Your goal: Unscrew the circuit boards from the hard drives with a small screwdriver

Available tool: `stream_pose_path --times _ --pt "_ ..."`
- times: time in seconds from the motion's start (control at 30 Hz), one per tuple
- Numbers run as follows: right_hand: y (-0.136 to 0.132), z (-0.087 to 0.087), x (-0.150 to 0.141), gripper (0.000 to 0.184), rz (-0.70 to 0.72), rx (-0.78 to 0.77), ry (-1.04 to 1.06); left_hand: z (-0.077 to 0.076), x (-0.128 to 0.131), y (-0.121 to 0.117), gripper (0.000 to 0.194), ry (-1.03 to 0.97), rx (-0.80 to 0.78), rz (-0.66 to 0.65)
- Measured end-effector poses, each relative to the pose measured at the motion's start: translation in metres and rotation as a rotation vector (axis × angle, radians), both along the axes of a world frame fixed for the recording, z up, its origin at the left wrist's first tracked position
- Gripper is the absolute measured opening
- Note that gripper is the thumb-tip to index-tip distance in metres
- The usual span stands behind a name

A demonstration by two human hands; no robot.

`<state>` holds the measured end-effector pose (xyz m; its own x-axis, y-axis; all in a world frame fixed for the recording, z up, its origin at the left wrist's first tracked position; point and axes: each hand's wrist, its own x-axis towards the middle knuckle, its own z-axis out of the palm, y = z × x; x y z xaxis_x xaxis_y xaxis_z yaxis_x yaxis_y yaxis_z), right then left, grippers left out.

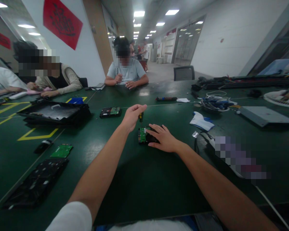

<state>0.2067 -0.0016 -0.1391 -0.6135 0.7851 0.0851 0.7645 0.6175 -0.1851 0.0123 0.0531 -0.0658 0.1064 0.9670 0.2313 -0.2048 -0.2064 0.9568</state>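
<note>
Head view. Left hand [133,117]: grip narrow, fingers closed on a black-and-yellow tool [141,117], upright, just beyond the drive. Right hand [164,138]: grip wide, fingers spread across the drive [143,136], which lies on the counter [135,179], green circuit side up, part covered. Second drive [110,112]: left of the left hand, apart from it. Further left: black tray [86,114], loose green board [62,150], black packet [36,183]. Right side: white-and-blue glove [201,121], cable bundle [215,103], grey metal box [267,115]. Across the counter: one seated person [128,70].
</note>
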Motion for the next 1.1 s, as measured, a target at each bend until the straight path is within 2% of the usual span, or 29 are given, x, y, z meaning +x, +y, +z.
stream_pose_path --times 0.3,0.4,0.5,0.57,0.67,0.8,0.97,1.1 --pt "0.001 -0.002 0.001 0.073 0.016 -0.001 0.01 -0.002 0.002 -0.002 0.028 -0.015 -0.04 -0.114" --pt "0.002 -0.002 0.002 0.073 0.019 -0.003 0.019 -0.002 0.002 -0.001 0.027 0.02 -0.009 -0.082" --pt "0.002 -0.003 0.002 0.073 0.016 -0.005 0.018 0.001 0.001 -0.001 0.024 0.131 0.06 0.008" --pt "0.002 -0.003 0.001 0.073 0.012 -0.001 0.012 0.004 0.0 -0.003 0.025 0.194 0.091 0.018" --pt "0.002 -0.004 0.001 0.074 0.008 0.008 0.006 0.008 0.001 -0.007 0.018 0.188 0.076 -0.061" --pt "0.002 -0.004 0.001 0.074 0.008 0.011 0.016 0.011 0.002 -0.01 0.007 0.072 -0.015 -0.15" --pt "0.001 -0.002 0.001 0.074 0.004 -0.005 0.011 0.007 0.007 -0.008 0.013 -0.02 -0.017 -0.045" --pt "0.001 -0.002 0.001 0.074 0.005 -0.001 0.011 0.002 0.013 -0.009 0.026 -0.025 -0.005 -0.06"
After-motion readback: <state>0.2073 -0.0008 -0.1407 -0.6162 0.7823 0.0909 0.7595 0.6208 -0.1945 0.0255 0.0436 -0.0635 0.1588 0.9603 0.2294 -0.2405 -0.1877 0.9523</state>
